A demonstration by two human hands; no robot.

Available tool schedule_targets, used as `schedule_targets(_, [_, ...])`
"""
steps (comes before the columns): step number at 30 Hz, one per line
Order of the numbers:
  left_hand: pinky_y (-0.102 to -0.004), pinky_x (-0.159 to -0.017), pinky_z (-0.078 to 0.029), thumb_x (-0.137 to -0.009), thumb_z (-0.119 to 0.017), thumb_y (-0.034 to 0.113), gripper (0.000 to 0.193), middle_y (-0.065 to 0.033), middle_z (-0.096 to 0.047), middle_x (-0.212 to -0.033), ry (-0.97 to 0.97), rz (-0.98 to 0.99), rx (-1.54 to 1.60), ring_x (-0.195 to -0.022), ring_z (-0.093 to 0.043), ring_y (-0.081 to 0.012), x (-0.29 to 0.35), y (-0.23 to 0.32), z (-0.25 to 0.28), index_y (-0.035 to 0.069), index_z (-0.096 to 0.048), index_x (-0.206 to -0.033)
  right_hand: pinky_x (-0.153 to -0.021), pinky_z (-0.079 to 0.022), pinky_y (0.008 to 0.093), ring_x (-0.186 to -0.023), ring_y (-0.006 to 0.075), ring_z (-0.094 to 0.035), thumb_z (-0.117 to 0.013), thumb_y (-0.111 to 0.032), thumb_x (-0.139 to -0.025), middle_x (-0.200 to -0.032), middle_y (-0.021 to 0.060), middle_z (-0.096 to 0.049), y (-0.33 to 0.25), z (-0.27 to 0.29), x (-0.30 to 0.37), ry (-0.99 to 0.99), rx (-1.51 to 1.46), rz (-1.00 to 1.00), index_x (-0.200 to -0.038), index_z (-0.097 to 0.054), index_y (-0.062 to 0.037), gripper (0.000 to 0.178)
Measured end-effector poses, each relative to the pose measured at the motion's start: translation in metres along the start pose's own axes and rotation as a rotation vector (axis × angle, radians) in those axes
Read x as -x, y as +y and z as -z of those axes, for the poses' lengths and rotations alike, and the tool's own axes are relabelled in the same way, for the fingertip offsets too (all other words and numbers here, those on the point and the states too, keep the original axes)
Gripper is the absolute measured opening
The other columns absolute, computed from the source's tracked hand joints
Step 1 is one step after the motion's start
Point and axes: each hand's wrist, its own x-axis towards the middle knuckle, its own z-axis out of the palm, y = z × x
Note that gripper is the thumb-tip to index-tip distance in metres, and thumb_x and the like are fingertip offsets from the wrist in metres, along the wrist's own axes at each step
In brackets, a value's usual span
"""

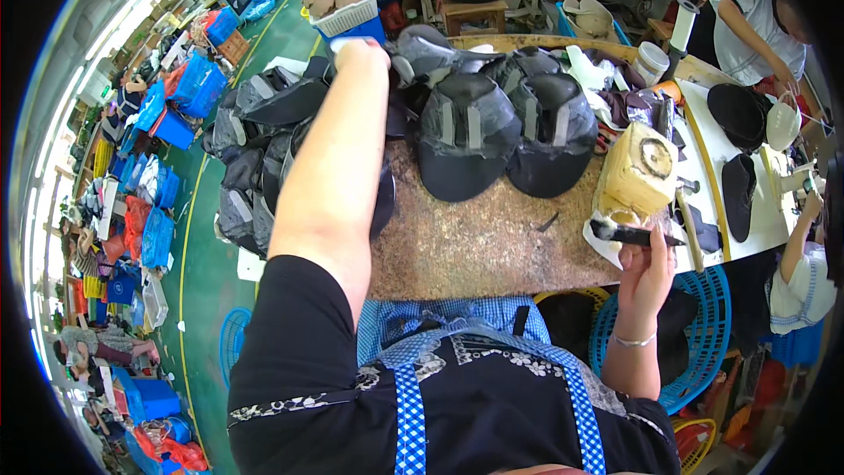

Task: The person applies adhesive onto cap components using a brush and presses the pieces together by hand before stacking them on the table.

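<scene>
My left hand (pixel 362 54) is stretched far over the bench, at the back of a heap of black shoe uppers (pixel 280 97). Its fingers point away and are mostly hidden, so their grip does not show. In my right hand (pixel 647 271) is a black-handled brush (pixel 635 234), pinched at the bench's right side with its bristle end to the left. Just beyond the brush stands a yellowish, glue-crusted block-shaped pot (pixel 640 171). Two black shoe uppers (pixel 469 134) with grey strips lie side by side in the middle, apart from both hands.
The worn brown bench top (pixel 466 251) carries a small black scrap (pixel 548 222). A white tub (pixel 651 62) and crumpled wrappings stand at the back right. Below the bench's right front is a blue basket (pixel 716 334). Other people sit beyond and to the right.
</scene>
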Motion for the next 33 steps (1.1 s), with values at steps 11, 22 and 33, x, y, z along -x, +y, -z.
schedule_targets(11, [-0.0247,-0.057,-0.051,-0.085,-0.053,0.008,0.017,-0.0154,-0.059,-0.085,-0.805,-0.702,-0.488,-0.072,-0.059,-0.0181,0.179,0.039,0.083,-0.008,-0.053,-0.09,-0.048,-0.034,0.0187,-0.052,0.0072,-0.045,-0.054,-0.012,-0.085,-0.063,0.0036,-0.053,-0.014,0.052,-0.051,0.134,0.478,0.244,-0.092,-0.056,0.0006,0.014])
schedule_targets(22, [-0.0385,-0.072,-0.053,-0.085,-0.048,0.002,0.015,-0.0085,-0.058,-0.095,-1.107,-0.747,-0.535,-0.085,-0.057,-0.0156,0.203,0.068,0.105,0.0,-0.055,-0.099,-0.055,-0.047,0.0318,-0.061,0.0246,-0.059,-0.066,-0.018,-0.071,-0.074,0.0086,-0.062,0.001,0.031,-0.054,-0.438,1.534,0.774,-0.078,-0.062,-0.006,0.015])
schedule_targets(33, [-0.0449,-0.094,-0.038,-0.085,-0.044,-0.002,0.025,-0.0103,-0.056,-0.105,-0.738,0.24,-0.608,-0.101,-0.053,-0.0238,0.239,0.074,0.329,0.005,-0.047,-0.109,-0.04,-0.029,0.015,-0.043,0.0017,-0.04,-0.064,-0.012,-0.077,-0.062,-0.0017,-0.057,-0.036,0.064,-0.082,0.043,0.808,0.115,-0.083,-0.06,-0.003,0.012])
